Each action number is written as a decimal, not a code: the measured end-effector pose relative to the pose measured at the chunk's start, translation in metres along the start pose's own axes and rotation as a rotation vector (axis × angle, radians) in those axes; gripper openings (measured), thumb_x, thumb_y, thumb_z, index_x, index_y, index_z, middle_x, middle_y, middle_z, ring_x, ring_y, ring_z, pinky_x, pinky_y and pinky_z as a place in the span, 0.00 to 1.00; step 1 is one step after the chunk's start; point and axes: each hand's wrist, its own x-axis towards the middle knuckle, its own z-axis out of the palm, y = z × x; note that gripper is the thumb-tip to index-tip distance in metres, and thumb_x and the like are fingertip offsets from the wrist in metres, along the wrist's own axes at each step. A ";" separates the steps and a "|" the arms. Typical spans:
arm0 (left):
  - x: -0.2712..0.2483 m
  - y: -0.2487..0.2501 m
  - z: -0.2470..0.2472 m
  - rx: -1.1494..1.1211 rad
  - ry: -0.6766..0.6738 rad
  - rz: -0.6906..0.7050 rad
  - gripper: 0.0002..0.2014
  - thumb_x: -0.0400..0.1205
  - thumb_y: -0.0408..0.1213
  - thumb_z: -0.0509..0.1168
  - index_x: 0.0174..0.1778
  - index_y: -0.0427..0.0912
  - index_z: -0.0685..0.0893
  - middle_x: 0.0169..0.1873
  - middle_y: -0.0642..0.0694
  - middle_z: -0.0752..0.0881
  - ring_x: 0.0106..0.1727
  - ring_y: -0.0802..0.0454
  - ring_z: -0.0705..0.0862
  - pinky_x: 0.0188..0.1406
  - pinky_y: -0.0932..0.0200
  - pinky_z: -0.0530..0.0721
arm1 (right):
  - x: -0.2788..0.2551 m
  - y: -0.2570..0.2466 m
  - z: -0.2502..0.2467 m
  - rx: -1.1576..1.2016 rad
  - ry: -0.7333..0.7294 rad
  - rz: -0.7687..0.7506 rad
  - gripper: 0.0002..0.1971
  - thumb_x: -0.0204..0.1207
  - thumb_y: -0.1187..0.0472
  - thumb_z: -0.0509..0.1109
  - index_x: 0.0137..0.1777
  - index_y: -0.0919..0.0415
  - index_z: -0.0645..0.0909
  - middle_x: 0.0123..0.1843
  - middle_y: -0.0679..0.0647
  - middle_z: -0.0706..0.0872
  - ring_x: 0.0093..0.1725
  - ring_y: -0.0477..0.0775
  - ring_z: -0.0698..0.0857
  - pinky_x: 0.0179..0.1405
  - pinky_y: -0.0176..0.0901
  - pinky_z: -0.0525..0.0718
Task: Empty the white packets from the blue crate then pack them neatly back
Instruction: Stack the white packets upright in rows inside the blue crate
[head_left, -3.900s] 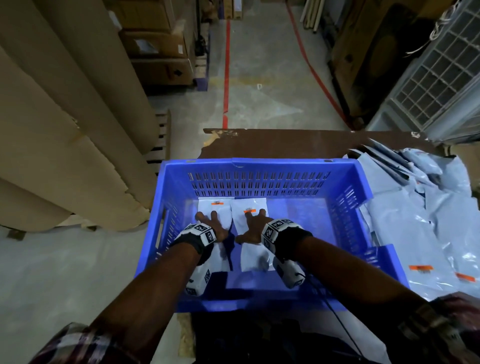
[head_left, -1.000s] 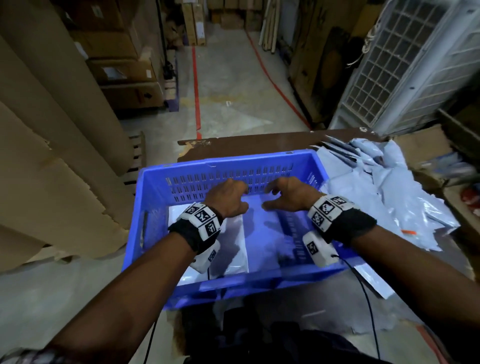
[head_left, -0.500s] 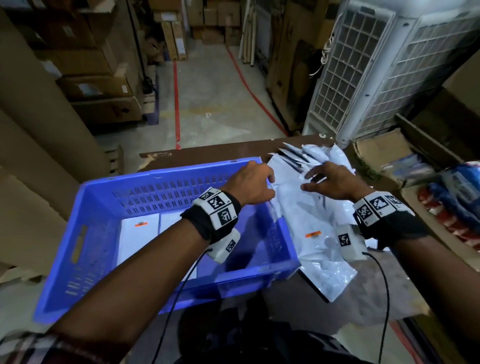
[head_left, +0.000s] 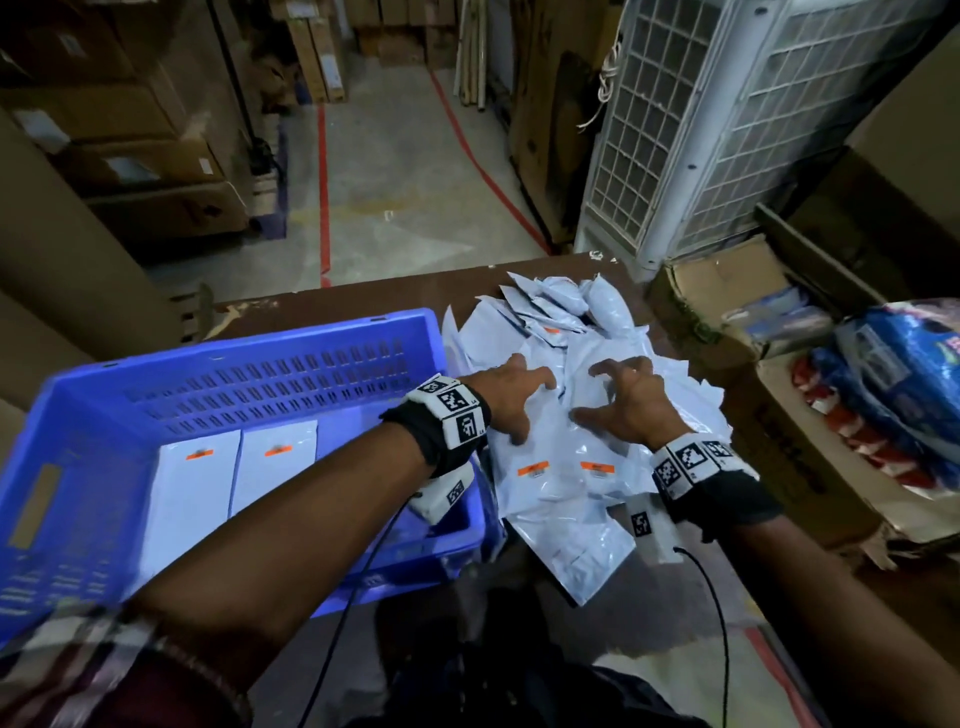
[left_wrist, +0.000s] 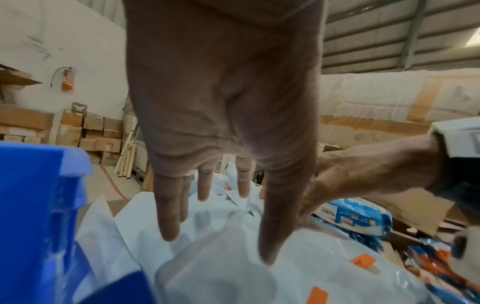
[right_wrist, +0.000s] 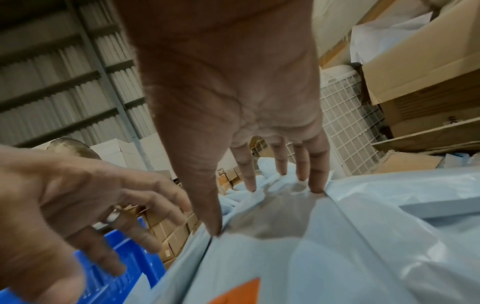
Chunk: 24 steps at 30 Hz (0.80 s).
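Blue crate (head_left: 260, 374) on the left of a brown table (head_left: 363, 296), two white packets (head_left: 236, 499) flat inside, side by side, orange labels at far ends. Heap of white packets (head_left: 561, 488) just right of the crate. Left hand (head_left: 506, 402) and right hand (head_left: 631, 402) spread over the heap, fingers splayed, touching the top packets. Cardboard boxes (head_left: 779, 431) along the right.

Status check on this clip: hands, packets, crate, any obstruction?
Left hand and right hand open, spread on packet pile. Two packets flat in blue crate. Nothing blocking.
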 end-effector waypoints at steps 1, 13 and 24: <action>0.002 0.003 0.002 0.042 -0.021 0.014 0.39 0.71 0.27 0.72 0.76 0.58 0.67 0.74 0.40 0.62 0.70 0.36 0.74 0.56 0.44 0.85 | 0.000 0.001 0.003 0.005 -0.004 0.011 0.38 0.64 0.40 0.82 0.72 0.48 0.74 0.75 0.62 0.66 0.69 0.68 0.75 0.72 0.53 0.74; 0.027 0.025 0.014 0.597 0.048 0.116 0.25 0.76 0.34 0.71 0.68 0.54 0.78 0.72 0.42 0.68 0.77 0.35 0.63 0.62 0.45 0.74 | 0.014 0.014 -0.023 -0.185 -0.214 -0.161 0.34 0.79 0.62 0.66 0.82 0.38 0.61 0.82 0.63 0.59 0.78 0.70 0.64 0.77 0.57 0.68; 0.031 0.021 -0.025 0.483 0.103 0.235 0.04 0.81 0.38 0.62 0.45 0.52 0.81 0.40 0.55 0.80 0.53 0.50 0.80 0.76 0.36 0.56 | 0.015 0.010 -0.023 -0.569 -0.225 -0.336 0.52 0.71 0.60 0.79 0.82 0.24 0.49 0.86 0.59 0.42 0.83 0.69 0.50 0.76 0.62 0.67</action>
